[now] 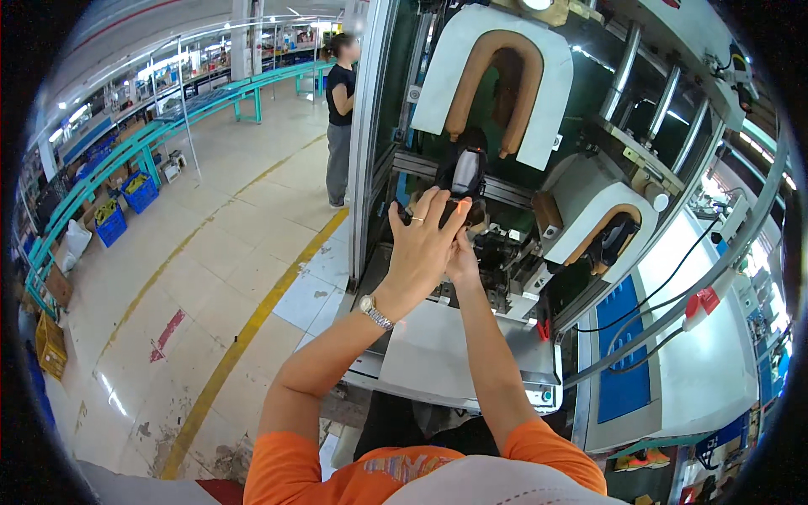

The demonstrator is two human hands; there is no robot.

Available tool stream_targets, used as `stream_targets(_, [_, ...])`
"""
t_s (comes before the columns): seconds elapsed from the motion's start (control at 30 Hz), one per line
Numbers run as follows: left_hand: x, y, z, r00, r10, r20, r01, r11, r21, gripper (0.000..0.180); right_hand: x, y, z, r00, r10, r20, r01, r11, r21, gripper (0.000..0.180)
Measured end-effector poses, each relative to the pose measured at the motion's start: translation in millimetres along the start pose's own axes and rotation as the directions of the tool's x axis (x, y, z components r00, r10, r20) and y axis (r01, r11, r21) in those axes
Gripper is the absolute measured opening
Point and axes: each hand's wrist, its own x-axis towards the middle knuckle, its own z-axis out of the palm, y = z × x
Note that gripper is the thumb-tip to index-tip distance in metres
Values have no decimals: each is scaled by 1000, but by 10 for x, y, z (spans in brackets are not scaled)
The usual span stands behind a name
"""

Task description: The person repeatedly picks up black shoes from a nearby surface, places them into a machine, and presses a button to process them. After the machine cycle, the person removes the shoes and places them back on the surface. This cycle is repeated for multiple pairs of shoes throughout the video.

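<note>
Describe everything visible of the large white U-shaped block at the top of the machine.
The white block is an arch with its open end facing down in the picture, leaning slightly. A brown, padded-looking lining follows its inner curve. The outer shell looks smooth and hard; its exact material I cannot tell. It sits up and left of a similar block. The left hand and right hand appear below, not touching it.

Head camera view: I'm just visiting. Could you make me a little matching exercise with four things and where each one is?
Things:
1. wristwatch
2. upper brown pad
3. blue crates
4. black-and-grey piece

Places:
A. on the floor, far left
B. just above the fingers of the left hand in the picture
C. around the left wrist
D. within a white U-shaped surround

Pairs: 1-C, 2-D, 3-A, 4-B
</note>
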Motion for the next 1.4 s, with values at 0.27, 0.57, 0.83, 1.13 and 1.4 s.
stream_targets(0.27, [16,8,6,1000,-5,-10,5,1000,-7,56,86,85,-92,999,-40,-37,39,999,-10,30])
stream_targets(0.57, [24,-18,33,1000,16,26,-17,999,47,57,114,76,-83,997,-66,-33,66,998,-6,26])
stream_targets(0.83, [-11,-27,39,996,25,85,-27,999,23,59,74,102,-175,999,-33,-42,34,999,19,25])
stream_targets(1.13, [-22,-5,5,993,33,110,-36,999,19,58,114,133,-259,999,32,-39,-31,999,16,24])
stream_targets(1.4, [-449,-256,-140,986,-167,-28,142,905,-400,49,-909,-332,276,964,-22,-265,-105,883,-457,26])
